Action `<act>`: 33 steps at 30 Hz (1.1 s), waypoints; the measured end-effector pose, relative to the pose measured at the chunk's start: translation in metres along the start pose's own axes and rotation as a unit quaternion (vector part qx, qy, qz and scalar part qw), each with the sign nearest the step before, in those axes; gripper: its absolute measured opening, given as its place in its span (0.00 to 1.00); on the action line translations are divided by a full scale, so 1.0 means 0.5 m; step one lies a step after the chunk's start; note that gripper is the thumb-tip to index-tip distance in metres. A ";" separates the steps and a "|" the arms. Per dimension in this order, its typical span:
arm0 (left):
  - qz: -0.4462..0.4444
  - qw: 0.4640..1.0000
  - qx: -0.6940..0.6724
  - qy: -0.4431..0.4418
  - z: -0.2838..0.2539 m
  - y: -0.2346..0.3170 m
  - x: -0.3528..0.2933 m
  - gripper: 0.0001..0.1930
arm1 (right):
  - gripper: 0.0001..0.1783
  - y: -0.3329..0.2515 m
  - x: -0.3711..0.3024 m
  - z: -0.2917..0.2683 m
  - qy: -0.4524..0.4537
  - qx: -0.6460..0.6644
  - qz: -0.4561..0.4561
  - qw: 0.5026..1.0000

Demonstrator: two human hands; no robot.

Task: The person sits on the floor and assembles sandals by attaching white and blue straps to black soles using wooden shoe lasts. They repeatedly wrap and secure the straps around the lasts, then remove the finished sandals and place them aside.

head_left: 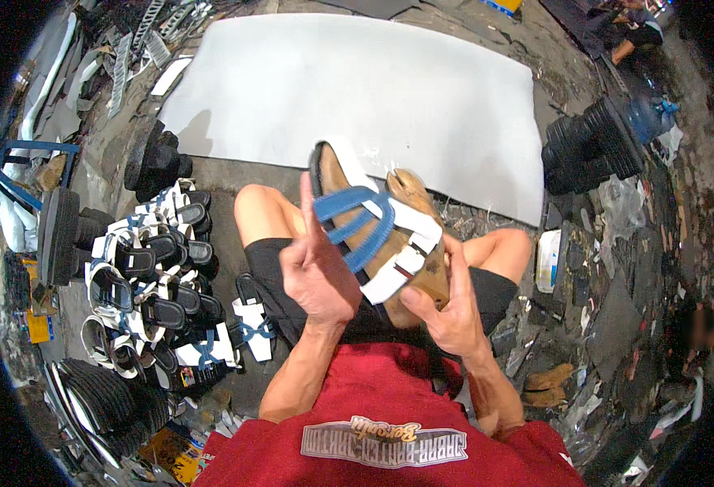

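Observation:
In front of my lap a sandal (pixel 355 223) with blue and white straps and a dark sole edge is tilted toe-up, slightly blurred. A brown shoe last (pixel 410 191) with a split toe shows at its right side; how far it sits inside the straps I cannot make out. My right hand (pixel 457 316) grips the heel end of the last beside the white buckled strap, thumb on the near face. Against the sandal's left side rests my left hand (pixel 318 276), its index finger stretched up along the edge and its other fingers curled, partly hidden.
Beyond my knees lies a large white sheet (pixel 357 89). A heap of white, blue and black sandals (pixel 150 276) is at my left, with a single sandal (pixel 253 329) by my thigh. Stacks of black soles (pixel 592 146) stand right and left. Scraps (pixel 548 385) litter the floor.

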State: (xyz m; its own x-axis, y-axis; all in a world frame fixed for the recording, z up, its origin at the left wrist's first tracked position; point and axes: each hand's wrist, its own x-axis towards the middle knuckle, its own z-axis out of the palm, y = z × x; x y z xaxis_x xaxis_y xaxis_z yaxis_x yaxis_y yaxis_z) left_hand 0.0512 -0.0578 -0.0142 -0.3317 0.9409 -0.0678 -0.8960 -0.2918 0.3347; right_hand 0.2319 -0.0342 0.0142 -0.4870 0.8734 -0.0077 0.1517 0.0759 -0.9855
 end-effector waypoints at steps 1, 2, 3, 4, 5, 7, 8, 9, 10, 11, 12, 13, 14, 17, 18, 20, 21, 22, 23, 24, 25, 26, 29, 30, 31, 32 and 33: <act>-0.002 1.000 -0.006 -0.004 0.005 0.003 0.000 0.49 | 0.47 -0.041 0.023 0.009 0.013 -0.068 -0.021 0.997; -0.009 1.000 -0.013 -0.009 0.014 0.004 0.003 0.54 | 0.49 -0.059 0.036 0.022 0.019 -0.108 -0.046 0.993; 0.050 0.994 0.097 -0.007 0.038 -0.018 0.023 0.56 | 0.50 -0.044 0.051 0.037 0.039 -0.163 -0.141 0.976; 0.035 0.994 0.103 0.006 0.046 -0.009 0.042 0.53 | 0.51 -0.049 0.052 0.044 0.055 -0.207 -0.158 0.964; 0.022 0.994 0.109 0.020 0.052 0.003 0.055 0.51 | 0.51 -0.053 0.042 0.051 0.071 -0.250 -0.175 0.950; -0.010 0.995 -0.083 -0.045 0.016 0.035 0.094 0.45 | 0.52 -0.077 -0.004 0.047 0.007 -0.248 -0.135 0.959; 0.014 0.990 -0.127 -0.053 0.008 0.073 0.120 0.45 | 0.52 -0.071 -0.037 0.038 -0.009 -0.275 -0.146 0.950; 0.036 0.982 -0.173 -0.065 0.005 0.113 0.154 0.45 | 0.49 -0.094 -0.068 0.014 -0.055 -0.291 -0.122 0.947; 0.029 0.976 -0.159 -0.145 -0.024 0.143 0.181 0.51 | 0.46 -0.104 -0.096 -0.014 -0.087 -0.292 -0.069 0.950; 0.033 0.974 -0.169 -0.147 -0.027 0.165 0.191 0.50 | 0.42 -0.131 -0.107 -0.038 -0.106 -0.290 0.020 0.951; 0.036 0.971 -0.182 -0.151 -0.031 0.182 0.204 0.50 | 0.40 -0.137 -0.117 -0.056 -0.083 -0.261 0.081 0.958; 0.022 0.958 -0.225 -0.175 -0.025 0.188 0.210 0.49 | 0.38 -0.128 -0.112 -0.078 -0.068 -0.310 0.057 0.947; 0.025 0.956 -0.219 -0.191 -0.028 0.189 0.215 0.48 | 0.38 -0.085 -0.112 -0.113 -0.043 -0.328 0.069 0.941; 0.036 0.964 -0.172 -0.199 -0.001 0.168 0.200 0.49 | 0.36 0.046 -0.086 -0.177 0.093 -0.384 0.056 0.917; 0.028 0.961 -0.184 -0.206 0.001 0.160 0.200 0.50 | 0.36 0.084 -0.066 -0.198 0.104 -0.378 0.033 0.919; 0.023 0.961 -0.183 -0.207 0.006 0.147 0.200 0.49 | 0.36 0.160 -0.027 -0.242 0.123 -0.362 -0.011 0.924; 0.019 0.962 -0.179 -0.205 0.007 0.145 0.198 0.49 | 0.36 0.192 -0.008 -0.262 0.112 -0.396 -0.010 0.911; 0.020 0.963 -0.174 -0.204 0.006 0.143 0.199 0.48 | 0.36 0.222 0.010 -0.279 0.101 -0.429 -0.008 0.898; 0.019 0.965 -0.173 -0.198 0.004 0.140 0.199 0.48 | 0.36 0.249 0.024 -0.295 0.091 -0.461 -0.005 0.883; 0.020 0.966 -0.172 -0.194 0.002 0.137 0.199 0.47 | 0.35 0.271 0.033 -0.309 0.061 -0.496 0.021 0.866; 0.021 0.967 -0.169 -0.189 0.001 0.136 0.198 0.47 | 0.35 0.288 0.038 -0.309 0.058 -0.528 0.017 0.847; 0.029 0.970 -0.161 -0.182 0.002 0.135 0.196 0.47 | 0.34 0.302 0.040 -0.309 0.056 -0.560 0.013 0.826; 0.058 0.975 -0.145 -0.160 -0.006 0.141 0.193 0.46 | 0.29 0.255 0.077 -0.233 0.101 -0.522 -0.032 0.846; 0.064 0.975 -0.151 -0.153 -0.009 0.140 0.192 0.45 | 0.28 0.222 0.092 -0.198 0.107 -0.456 -0.055 0.882; 0.067 0.974 -0.157 -0.146 -0.012 0.135 0.192 0.45 | 0.26 0.191 0.101 -0.165 0.116 -0.389 -0.076 0.911; 0.067 0.974 -0.175 -0.125 -0.008 0.132 0.188 0.46 | 0.24 0.165 0.109 -0.135 0.081 -0.309 -0.032 0.947; 0.076 0.968 -0.191 -0.143 -0.019 0.121 0.191 0.46 | 0.22 0.129 0.117 -0.101 0.050 -0.225 0.010 0.973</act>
State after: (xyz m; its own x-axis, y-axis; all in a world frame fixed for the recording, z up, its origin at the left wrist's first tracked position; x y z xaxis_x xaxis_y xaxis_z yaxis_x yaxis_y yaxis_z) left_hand -0.0376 0.0128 -0.0091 -0.4210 0.8758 0.2361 -0.9056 -0.4207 -0.0543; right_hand 0.2569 0.0459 -0.0414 -0.3975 0.9175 0.0130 0.5323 0.2421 -0.8112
